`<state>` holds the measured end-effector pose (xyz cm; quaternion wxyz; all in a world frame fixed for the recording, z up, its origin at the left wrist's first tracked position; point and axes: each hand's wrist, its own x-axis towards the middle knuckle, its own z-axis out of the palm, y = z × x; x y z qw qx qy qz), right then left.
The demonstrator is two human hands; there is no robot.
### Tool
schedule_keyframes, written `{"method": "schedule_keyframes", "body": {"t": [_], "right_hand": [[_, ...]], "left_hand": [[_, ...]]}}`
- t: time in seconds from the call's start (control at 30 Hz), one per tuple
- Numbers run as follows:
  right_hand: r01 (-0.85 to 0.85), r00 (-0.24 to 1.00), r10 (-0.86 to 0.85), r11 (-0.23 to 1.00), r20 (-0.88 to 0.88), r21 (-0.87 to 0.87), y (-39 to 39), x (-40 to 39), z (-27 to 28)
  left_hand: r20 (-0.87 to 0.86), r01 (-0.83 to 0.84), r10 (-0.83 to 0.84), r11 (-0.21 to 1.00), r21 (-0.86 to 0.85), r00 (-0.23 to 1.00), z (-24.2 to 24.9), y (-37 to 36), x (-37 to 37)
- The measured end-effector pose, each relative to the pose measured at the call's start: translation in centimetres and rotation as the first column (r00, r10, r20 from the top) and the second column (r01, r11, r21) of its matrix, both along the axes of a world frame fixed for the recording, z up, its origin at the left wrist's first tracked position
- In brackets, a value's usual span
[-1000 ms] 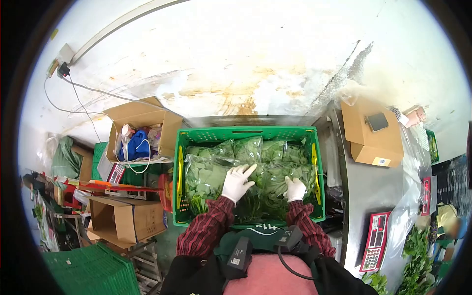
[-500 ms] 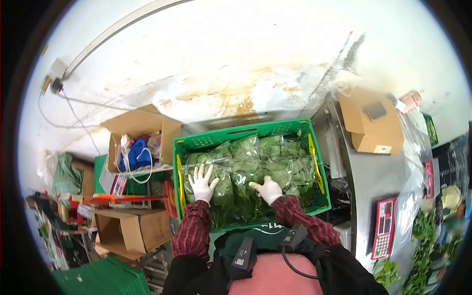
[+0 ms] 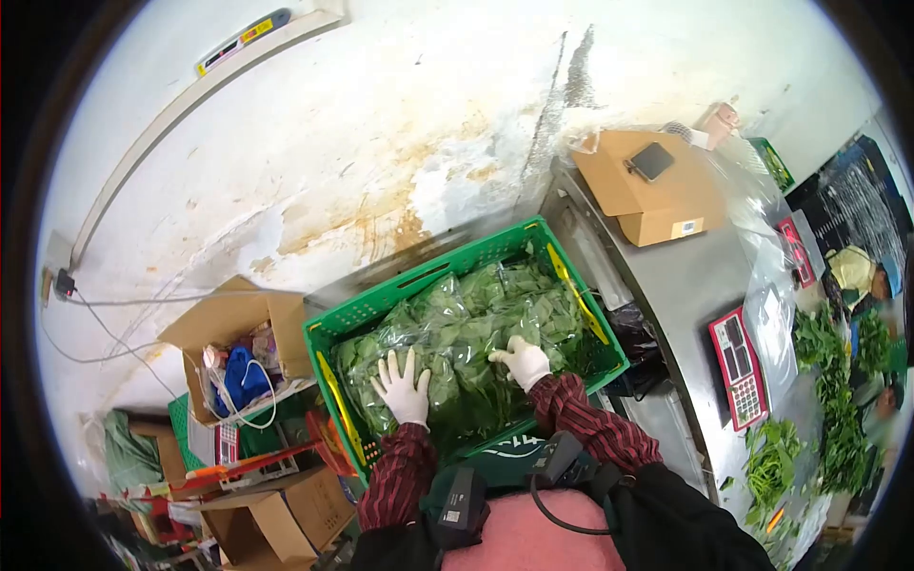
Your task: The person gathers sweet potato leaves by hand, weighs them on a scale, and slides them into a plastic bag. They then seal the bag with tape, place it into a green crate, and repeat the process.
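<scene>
A green plastic crate (image 3: pixel 381 294) with yellow side handles stands in front of me, holding several clear bags of leafy greens (image 3: pixel 457 333). My left hand (image 3: pixel 404 388), in a white glove, lies on the bags at the near left with its fingers spread. Further right, my right hand (image 3: pixel 523 363), gloved too, rests on the bags with its fingers curled. Whether those fingers pinch any of the plastic cannot be made out.
An open cardboard box (image 3: pixel 295 335) with a blue item stands left of the crate. On the right, a metal table (image 3: pixel 681 309) bears a cardboard box (image 3: pixel 657 205), a red scale (image 3: pixel 738 366) and loose greens (image 3: pixel 773 466). Another empty-looking carton (image 3: pixel 309 509) is at lower left.
The view has turned, so the crate and tables appear tilted. Both hands remain on the bags; my left hand's fingers are still spread, and my right hand's fingers look more curled.
</scene>
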<state>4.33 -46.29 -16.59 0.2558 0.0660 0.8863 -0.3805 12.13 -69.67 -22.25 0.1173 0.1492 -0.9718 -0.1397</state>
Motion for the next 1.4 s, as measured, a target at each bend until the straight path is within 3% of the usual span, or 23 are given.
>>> {"method": "schedule_keyframes", "body": {"t": [0.07,0.13,0.2,0.23,0.33,0.4,0.47,0.53,0.67,0.77,0.87,0.97,1.07,1.1,1.13,1.2,1.23,1.27,1.3,1.33,1.4], "right_hand": [[0.269,0.946,-0.275,0.961,-0.173,-0.060,0.7,-0.6,1.5],[0.222,0.913,-0.077,0.918,-0.401,0.328,2.6,-1.1,1.1],[0.011,0.970,0.110,0.870,-0.215,0.494,4.2,-0.4,-0.9],[-0.039,0.976,0.138,0.869,-0.166,0.493,4.4,0.1,-2.1],[0.101,0.953,0.017,0.923,-0.302,0.372,5.1,0.9,-3.1],[0.174,0.951,-0.058,0.913,-0.303,0.369,5.8,1.2,-3.1],[0.324,0.933,-0.269,0.918,-0.240,0.230,7.1,1.1,-3.8],[0.355,0.925,-0.346,0.935,-0.157,0.027,8.2,-0.9,-7.9],[0.266,0.963,-0.256,0.949,-0.078,0.169,7.3,-2.3,-4.9],[0.283,0.958,-0.275,0.952,-0.080,0.118,7.5,-0.2,-1.9],[0.528,0.839,-0.542,0.831,-0.044,-0.177,9.1,3.1,1.3],[0.511,0.848,-0.531,0.816,-0.001,-0.270,14.2,5.7,4.3],[0.585,0.780,-0.625,0.741,-0.021,-0.328,19.9,9.0,7.7],[0.573,0.774,-0.628,0.751,-0.085,-0.329,22.3,10.4,8.4],[0.560,0.766,-0.626,0.762,-0.147,-0.325,24.5,12.0,8.8],[0.601,0.675,-0.728,0.636,-0.119,-0.485,28.3,15.4,9.8],[0.711,0.596,-0.802,0.502,0.044,-0.493,30.1,16.5,10.4],[0.741,0.564,-0.825,0.492,0.027,-0.457,31.7,17.9,10.0],[0.719,0.591,-0.805,0.553,-0.050,-0.420,33.4,19.3,9.0],[0.696,0.616,-0.778,0.611,-0.125,-0.378,35.0,20.6,8.1],[0.638,0.689,-0.692,0.720,-0.216,-0.271,37.6,22.5,6.6]], "left_hand": [[0.030,0.015,-0.015,1.000,0.021,0.999,1.2,-0.2,0.6],[0.029,0.029,-0.029,1.000,0.006,0.999,2.6,-0.2,1.0],[-0.093,0.070,-0.066,0.997,0.037,0.994,5.1,0.2,0.9],[-0.122,0.135,-0.135,0.991,-0.007,0.983,6.3,0.7,0.7],[-0.080,0.395,-0.393,0.919,0.003,0.916,8.9,3.1,-0.5],[-0.005,0.530,-0.530,0.848,0.016,0.848,7.4,4.5,-1.3],[0.068,0.560,-0.560,0.828,0.030,0.825,5.1,5.0,-2.1],[0.127,0.532,-0.531,0.846,0.030,0.838,4.9,5.6,-3.4],[0.110,0.522,-0.519,0.853,0.007,0.848,4.1,5.4,-3.6],[0.180,0.511,-0.496,0.859,-0.040,0.849,4.4,5.7,-3.0],[0.233,0.492,-0.462,0.866,-0.090,0.856,3.7,6.3,-3.1],[0.253,0.493,-0.455,0.863,-0.112,0.854,2.8,6.2,-2.9],[0.205,0.487,-0.453,0.857,-0.166,0.867,5.6,7.6,-1.8],[0.210,0.486,-0.440,0.745,-0.456,0.873,10.0,9.7,-0.7],[0.153,0.474,-0.451,0.798,-0.371,0.879,10.1,10.4,-0.6],[-0.007,0.570,-0.584,0.795,-0.205,0.812,10.7,13.4,-0.5],[-0.044,0.650,-0.655,0.754,-0.094,0.754,10.3,15.8,-1.0],[-0.087,0.719,-0.716,0.695,0.013,0.693,9.6,18.5,-1.4],[-0.122,0.830,-0.821,0.550,0.096,0.558,10.8,22.5,-1.8],[-0.179,0.852,-0.835,0.491,0.183,0.520,11.2,27.4,-1.5],[-0.263,0.941,-0.903,0.326,0.094,0.339,13.0,36.2,-2.3]]}}
